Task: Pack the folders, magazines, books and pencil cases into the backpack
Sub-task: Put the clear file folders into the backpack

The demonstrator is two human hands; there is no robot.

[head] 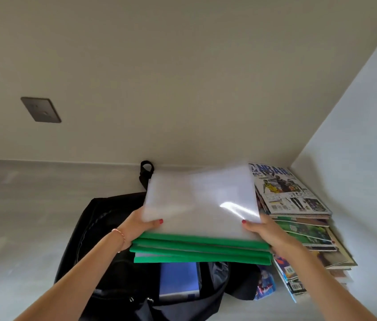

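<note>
Folders [202, 228] step: left hand [136, 225] and right hand [268, 232] each with a closed grip on the stack's side edges, above the open backpack [94, 228]. Next, probably: tilting and lowering inside beside the blue book [179, 280]. Magazines [298, 218] unpacked.

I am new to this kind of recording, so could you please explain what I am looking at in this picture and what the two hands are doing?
There is no machine here: a person wears a wide-angle camera on the head, so the single picture looks forward and down along their own bare arms. The left hand and the right hand each grip one side of a stack of folders, clear covers with green spines, held level in the air. Directly below it lies a black backpack, open, with a blue book already inside. To the right, by the corner of the wall, sits a pile of magazines, a basketball issue on top. Everything rests on a pale grey surface. A dark wall plate is on the wall behind. The folders look about to go into the bag.
</note>
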